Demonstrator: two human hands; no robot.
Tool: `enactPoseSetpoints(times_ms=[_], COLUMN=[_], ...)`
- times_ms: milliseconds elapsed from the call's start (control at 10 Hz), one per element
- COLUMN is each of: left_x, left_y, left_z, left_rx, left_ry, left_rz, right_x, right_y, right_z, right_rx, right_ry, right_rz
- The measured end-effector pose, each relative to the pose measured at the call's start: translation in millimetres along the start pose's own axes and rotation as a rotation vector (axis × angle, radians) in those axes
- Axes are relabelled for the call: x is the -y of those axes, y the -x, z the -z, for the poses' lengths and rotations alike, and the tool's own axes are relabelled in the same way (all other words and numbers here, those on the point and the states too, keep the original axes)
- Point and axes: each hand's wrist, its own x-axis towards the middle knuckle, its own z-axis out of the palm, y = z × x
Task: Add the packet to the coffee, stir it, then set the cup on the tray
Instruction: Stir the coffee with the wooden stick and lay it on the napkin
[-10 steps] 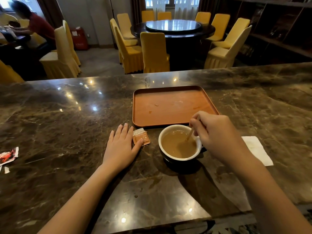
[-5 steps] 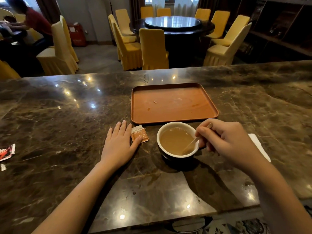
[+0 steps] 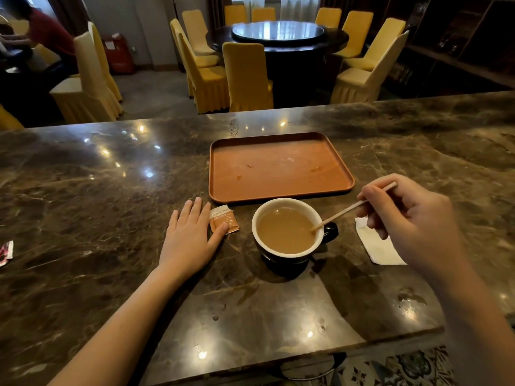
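Beside the tray (image 3: 281,169), cup (image 3: 288,228) on the counter; right hand (image 3: 409,218) pinching stirrer (image 3: 352,208), tip in coffee; left hand (image 3: 189,235) flat, thumb on packet (image 3: 224,220); stir gently, low, avoiding slosh

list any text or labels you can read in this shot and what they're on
Orange packet under the left hand thumb: one line of white print on its pale top strip, too small and blurred to read.
Red wrapper at the counter's left edge: markings, unreadable.
Red box by the far wall: white label, too far to read.
Cup, tray, napkin: no text.
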Motion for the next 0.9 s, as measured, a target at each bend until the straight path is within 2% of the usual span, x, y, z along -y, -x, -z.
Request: enactPoseSetpoints(times_ms=[200,400,700,800,900], left_x=[-0.5,-2.2,-2.0,-1.9,-1.8], left_y=[1.5,1.8,2.1,2.0,1.4], left_z=[0.4,3.6,3.0,3.2,3.3], left_rx=[-0.008,0.006,0.0,-0.001,0.004], left_ry=[0.002,0.001,0.007,0.005,0.002], left_rz=[-0.006,-0.004,-0.005,-0.009,-0.003], right_x=[-7.4,-20.0,-31.3,-29.7,-30.2], right_y=[4.8,12.6,24.3,27.9,32.3], right_z=[-1.3,-8.3,9.0,12.3,16.3], right_rx=[-0.086,0.018,-0.097,-0.074,0.05], right_ry=[-0.119,-0.171,-0.377,-0.401,-0.339], right_rz=[-0.043,-0.098,-0.168,-0.152,-0.127])
